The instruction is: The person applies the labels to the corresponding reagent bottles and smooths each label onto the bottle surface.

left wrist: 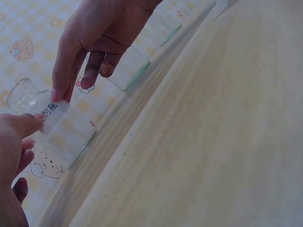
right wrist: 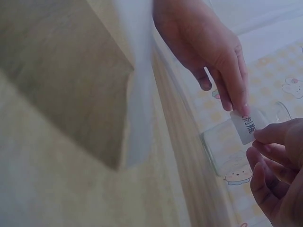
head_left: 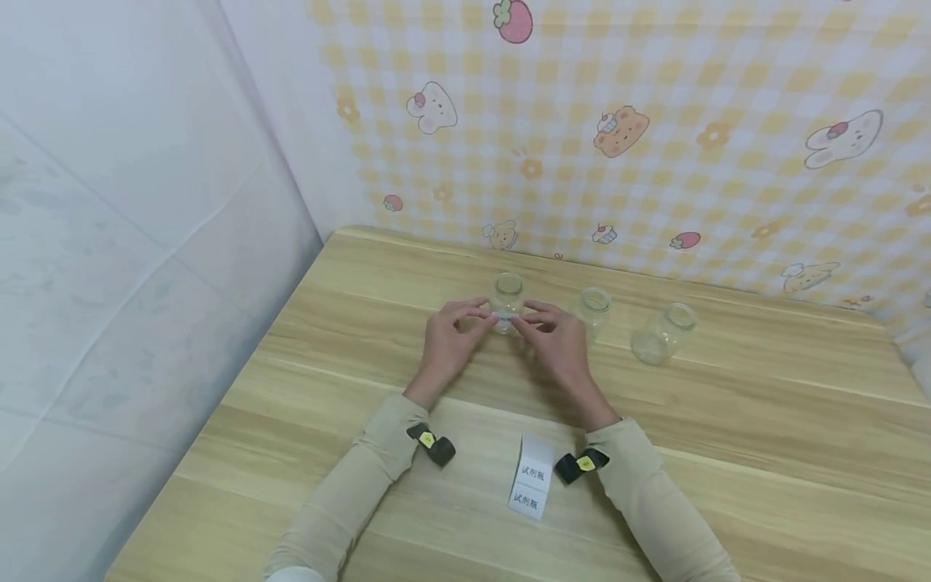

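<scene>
A clear glass jar (head_left: 508, 295) stands upright on the wooden table with a small white label (head_left: 505, 318) across its front. Dark printed characters show on that label (left wrist: 50, 111) between the two thumbs. From the left, my left hand (head_left: 447, 339) pinches one end of the label, its thumb on the front and its fingers beside the jar. My right hand (head_left: 560, 339) holds the other end in the same way, thumb tip at the label's edge (right wrist: 248, 127). The other fingers of both hands are bent next to the glass.
Two more open glass jars stand to the right, one close behind the right hand (head_left: 595, 303) and one farther along (head_left: 662, 335). A strip of two printed labels (head_left: 532, 485) lies between the forearms. A checked cloth (head_left: 655, 73) hangs behind the table.
</scene>
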`<state>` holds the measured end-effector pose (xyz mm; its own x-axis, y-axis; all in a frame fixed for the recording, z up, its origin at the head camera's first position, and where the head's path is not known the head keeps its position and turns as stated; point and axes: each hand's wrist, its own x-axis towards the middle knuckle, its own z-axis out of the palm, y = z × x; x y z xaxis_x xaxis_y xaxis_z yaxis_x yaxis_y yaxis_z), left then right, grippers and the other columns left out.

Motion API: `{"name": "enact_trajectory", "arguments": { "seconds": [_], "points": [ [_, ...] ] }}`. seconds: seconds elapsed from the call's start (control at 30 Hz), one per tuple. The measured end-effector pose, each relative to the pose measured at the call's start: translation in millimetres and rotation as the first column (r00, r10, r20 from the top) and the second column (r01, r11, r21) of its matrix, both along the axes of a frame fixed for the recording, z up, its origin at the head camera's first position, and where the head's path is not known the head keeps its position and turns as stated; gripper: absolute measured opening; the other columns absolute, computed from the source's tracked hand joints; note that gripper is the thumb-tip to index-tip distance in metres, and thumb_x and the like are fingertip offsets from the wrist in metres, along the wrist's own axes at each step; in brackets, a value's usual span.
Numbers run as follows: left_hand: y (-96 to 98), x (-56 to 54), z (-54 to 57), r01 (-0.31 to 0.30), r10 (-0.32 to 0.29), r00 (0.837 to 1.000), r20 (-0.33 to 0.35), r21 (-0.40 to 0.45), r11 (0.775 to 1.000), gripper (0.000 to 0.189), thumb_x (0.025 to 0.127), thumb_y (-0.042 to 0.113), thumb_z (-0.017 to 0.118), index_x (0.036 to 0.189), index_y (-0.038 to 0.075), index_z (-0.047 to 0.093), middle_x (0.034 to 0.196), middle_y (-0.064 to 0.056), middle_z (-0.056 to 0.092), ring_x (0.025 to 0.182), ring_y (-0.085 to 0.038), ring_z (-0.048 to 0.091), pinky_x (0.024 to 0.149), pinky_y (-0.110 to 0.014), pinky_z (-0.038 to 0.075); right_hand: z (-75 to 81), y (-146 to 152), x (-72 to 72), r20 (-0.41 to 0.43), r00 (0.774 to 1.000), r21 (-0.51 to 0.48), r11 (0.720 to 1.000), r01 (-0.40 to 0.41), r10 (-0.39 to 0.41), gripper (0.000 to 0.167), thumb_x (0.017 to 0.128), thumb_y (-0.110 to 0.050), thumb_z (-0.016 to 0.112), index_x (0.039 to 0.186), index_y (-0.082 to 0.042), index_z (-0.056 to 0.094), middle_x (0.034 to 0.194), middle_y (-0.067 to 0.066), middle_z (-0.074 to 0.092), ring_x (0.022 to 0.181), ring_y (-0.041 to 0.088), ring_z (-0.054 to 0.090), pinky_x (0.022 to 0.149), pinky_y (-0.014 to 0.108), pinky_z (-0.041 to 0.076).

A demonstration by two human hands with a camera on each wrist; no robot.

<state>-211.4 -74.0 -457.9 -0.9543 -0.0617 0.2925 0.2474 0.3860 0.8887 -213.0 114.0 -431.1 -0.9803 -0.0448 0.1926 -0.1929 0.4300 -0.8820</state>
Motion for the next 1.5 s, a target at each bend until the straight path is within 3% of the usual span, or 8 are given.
{"name": "enact_trajectory", "arguments": {
  "seconds": [0.33, 0.5, 0.73, 1.0, 1.13, 1.33, 1.5],
  "points": [
    [0.1, -0.7, -2.3, 0.007, -0.007, 1.0, -0.004, 0.026, 1.0, 0.016, 0.088, 0.024, 0.085, 0.093, 0.011, 0.079, 0.123, -0.004, 0.074, 0.12, -0.026, 0.066, 0.098, -0.047, 0.052, -1.1, 0.3, -0.2, -0.021, 1.0, -0.018, 1.0, 0.001, -0.001, 0.018, 0.092, -0.015, 0.08, 0.091, 0.003, 0.08, 0.123, 0.013, 0.074, 0.072, 0.029, 0.075, 0.054, 0.016, 0.05],
    [0.1, -1.9, -4.2, 0.01, -0.01, 1.0, -0.004, 0.025, 1.0, 0.016, 0.087, 0.025, 0.085, 0.094, 0.011, 0.078, 0.122, -0.004, 0.075, 0.121, -0.027, 0.066, 0.101, -0.047, 0.05, -2.1, 0.0, 0.2, -0.02, 1.0, -0.034, 0.999, 0.004, -0.004, 0.015, 0.091, -0.013, 0.081, 0.092, 0.001, 0.078, 0.122, 0.013, 0.074, 0.066, 0.018, 0.072, 0.052, 0.016, 0.049],
    [0.3, -1.8, -4.2, 0.034, -0.034, 0.999, -0.006, 0.07, 0.997, 0.027, 0.087, 0.026, 0.085, 0.101, 0.009, 0.071, 0.119, -0.003, 0.076, 0.116, -0.024, 0.068, 0.108, -0.05, 0.046, -1.5, -0.5, 0.4, 0.003, 1.0, -0.086, 0.996, -0.005, 0.006, 0.015, 0.089, -0.01, 0.081, 0.094, 0.002, 0.073, 0.12, 0.015, 0.074, 0.06, 0.009, 0.069, 0.047, 0.015, 0.045],
    [1.0, -1.9, -3.7, 0.03, -0.03, 1.0, 0.008, 0.033, 0.999, 0.041, 0.086, 0.035, 0.086, 0.119, 0.015, 0.074, 0.117, 0.0, 0.075, 0.109, -0.02, 0.066, 0.101, -0.047, 0.048, 0.1, -1.1, 0.9, -0.005, 1.0, -0.057, 0.998, -0.007, 0.006, 0.028, 0.087, -0.015, 0.086, 0.099, 0.0, 0.066, 0.12, 0.014, 0.073, 0.06, 0.002, 0.065, 0.049, 0.017, 0.047],
    [1.7, -2.1, -5.1, 0.046, -0.046, 0.999, 0.005, 0.002, 0.999, 0.048, 0.087, 0.037, 0.084, 0.127, 0.013, 0.073, 0.123, -0.002, 0.073, 0.111, -0.019, 0.065, 0.101, -0.045, 0.048, -0.1, -0.9, 2.2, 0.003, 1.0, -0.059, 0.998, -0.008, 0.008, 0.03, 0.087, -0.017, 0.086, 0.099, 0.001, 0.065, 0.121, 0.015, 0.072, 0.062, 0.003, 0.067, 0.05, 0.018, 0.048],
    [1.7, 0.2, -5.6, 0.069, -0.069, 0.998, -0.007, -0.013, 0.998, 0.049, 0.089, 0.033, 0.082, 0.131, 0.01, 0.07, 0.126, -0.006, 0.072, 0.112, -0.021, 0.064, 0.101, -0.043, 0.051, -2.4, 0.5, 3.4, 0.011, 1.0, -0.069, 0.997, -0.017, 0.018, 0.03, 0.087, -0.02, 0.086, 0.096, 0.0, 0.066, 0.123, 0.014, 0.072, 0.066, 0.016, 0.072, 0.048, 0.019, 0.049],
    [1.4, -1.4, -3.9, 0.081, -0.081, 0.997, -0.015, -0.028, 0.996, 0.049, 0.09, 0.034, 0.081, 0.131, 0.011, 0.07, 0.128, -0.005, 0.071, 0.114, -0.02, 0.063, 0.102, -0.041, 0.051, -2.5, 3.0, 0.8, -0.012, 1.0, -0.04, 0.999, -0.014, 0.013, 0.03, 0.087, -0.025, 0.086, 0.09, -0.004, 0.066, 0.121, 0.012, 0.074, 0.066, 0.015, 0.072, 0.049, 0.019, 0.05]
  ]
}}
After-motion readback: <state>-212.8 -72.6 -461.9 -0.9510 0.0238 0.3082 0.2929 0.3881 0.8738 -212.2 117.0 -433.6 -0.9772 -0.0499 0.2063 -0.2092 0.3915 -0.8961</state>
